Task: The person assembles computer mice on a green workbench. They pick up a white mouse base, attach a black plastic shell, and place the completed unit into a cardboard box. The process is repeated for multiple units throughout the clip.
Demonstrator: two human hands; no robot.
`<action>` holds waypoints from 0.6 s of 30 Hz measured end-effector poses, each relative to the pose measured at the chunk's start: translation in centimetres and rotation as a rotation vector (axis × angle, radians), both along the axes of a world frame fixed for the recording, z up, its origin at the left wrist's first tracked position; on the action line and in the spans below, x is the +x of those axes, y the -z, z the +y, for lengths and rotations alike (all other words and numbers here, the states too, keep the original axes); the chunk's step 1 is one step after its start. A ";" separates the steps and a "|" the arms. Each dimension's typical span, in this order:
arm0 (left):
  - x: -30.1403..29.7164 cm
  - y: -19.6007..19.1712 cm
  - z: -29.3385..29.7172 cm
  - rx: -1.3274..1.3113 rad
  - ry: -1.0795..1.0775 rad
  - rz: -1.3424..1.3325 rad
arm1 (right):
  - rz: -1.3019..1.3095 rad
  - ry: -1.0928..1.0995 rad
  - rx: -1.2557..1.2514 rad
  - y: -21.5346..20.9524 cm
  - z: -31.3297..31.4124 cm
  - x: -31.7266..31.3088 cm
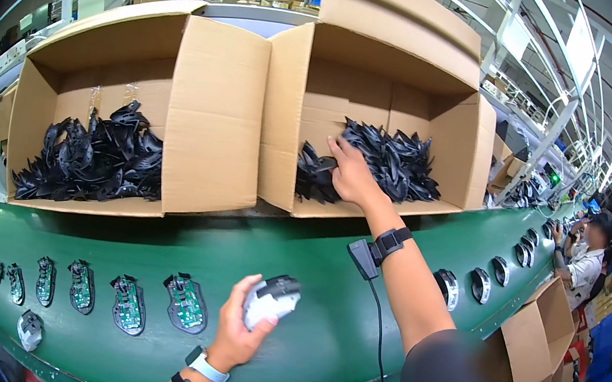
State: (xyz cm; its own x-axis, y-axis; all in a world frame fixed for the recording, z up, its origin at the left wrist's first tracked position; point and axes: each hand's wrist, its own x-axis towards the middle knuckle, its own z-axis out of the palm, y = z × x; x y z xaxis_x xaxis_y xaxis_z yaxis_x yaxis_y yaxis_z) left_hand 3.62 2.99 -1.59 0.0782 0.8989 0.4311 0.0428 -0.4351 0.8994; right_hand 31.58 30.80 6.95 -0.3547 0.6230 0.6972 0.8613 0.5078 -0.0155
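My left hand [235, 328] is closed around a white and black computer mouse body [269, 306], held above the green bench. My right hand [353, 175] reaches into the right cardboard box [446, 151], its fingers stretched out and touching the heap of black plastic mouse shells [396, 163]. Whether a shell lies under the fingertips I cannot make out. To the left of my left hand, several mouse bases with green circuit boards [187, 304] lie in a row. Another white and black mouse body [29, 331] sits near the bench's front left edge.
The left cardboard box [219, 118] holds another heap of black shells [98, 156]. Along the green bench [298, 248] to the right stand several mouse bodies [479, 285]. A cable [381, 324] hangs from my right wrist strap. A co-worker [587, 255] is at the far right, beyond an open carton [538, 337].
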 end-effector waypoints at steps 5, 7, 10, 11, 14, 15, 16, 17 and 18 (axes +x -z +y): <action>-2.0 -0.5 -0.9 -0.264 0.062 -0.179 | 0.400 -0.269 -0.269 -3.0 -9.3 -2.9; -1.9 -0.1 -0.2 -0.170 -0.022 0.027 | 0.325 -0.332 -0.397 -1.4 -14.9 -2.8; -1.9 -1.5 0.0 -0.198 -0.054 0.104 | 0.393 -0.414 -0.679 -0.5 -22.9 -5.7; -2.2 -1.5 -0.3 -0.167 -0.063 0.095 | 0.408 -0.490 -0.736 -0.1 -24.1 -6.6; -2.5 -0.8 0.0 0.010 -0.090 0.148 | 0.341 -0.528 -0.606 2.3 -25.4 -8.7; -2.5 -0.8 -0.1 0.014 -0.084 0.150 | 0.321 -0.527 -0.557 2.9 -25.4 -9.3; -2.6 -0.9 -0.2 0.019 -0.075 0.151 | 0.262 -0.545 -0.494 3.1 -25.4 -9.7; -2.7 -1.0 -0.4 0.024 -0.065 0.153 | 0.241 -0.536 -0.473 3.1 -25.5 -10.1; -2.6 -1.0 -0.4 0.021 -0.054 0.156 | 0.217 -0.524 -0.449 2.9 -25.5 -10.3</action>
State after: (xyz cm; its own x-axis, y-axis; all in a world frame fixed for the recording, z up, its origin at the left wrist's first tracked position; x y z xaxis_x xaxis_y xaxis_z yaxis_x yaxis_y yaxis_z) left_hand 1.06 2.62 -0.60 0.0974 0.8944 0.4365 0.2052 -0.4472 0.8706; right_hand 21.29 5.35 4.04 -0.5680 0.6517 0.5027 0.4604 0.7579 -0.4623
